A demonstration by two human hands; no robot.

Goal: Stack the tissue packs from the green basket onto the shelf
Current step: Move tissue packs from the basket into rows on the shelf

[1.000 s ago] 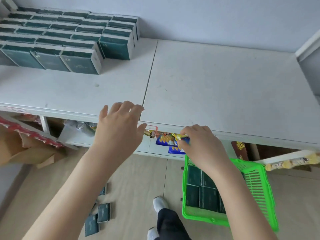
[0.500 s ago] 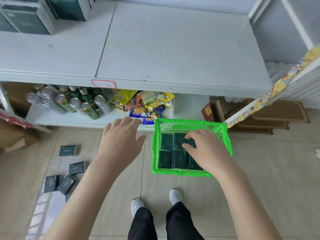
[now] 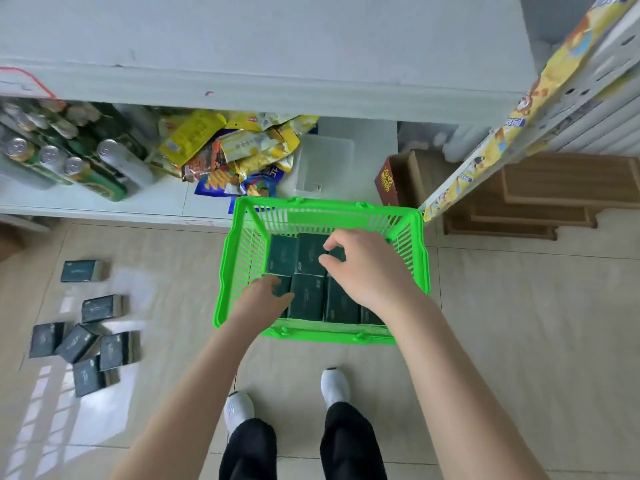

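The green basket (image 3: 415, 258) stands on the floor in front of the white shelf (image 3: 311, 46). Several dark green tissue packs (image 3: 306, 299) lie flat inside it. My left hand (image 3: 263, 301) reaches into the near left corner, with its fingertips resting on a pack. Over the far right packs, my right hand (image 3: 363, 268) has thumb and forefinger curled apart around the edge of one. Neither hand has lifted a pack. The shelf's top is only partly in view, and no packs show on it.
Cans (image 3: 69, 164) and snack bags (image 3: 235, 150) fill the lower shelf behind the basket. Several loose tissue packs (image 3: 86, 337) lie on the floor at left. A cardboard box (image 3: 391, 181) and wooden pallets (image 3: 554, 192) are at right. My white shoes (image 3: 239, 408) stand just behind the basket.
My view has dropped from the shelf top to the floor. Both hands have come down from the shelf edge into the basket and now touch the packs.
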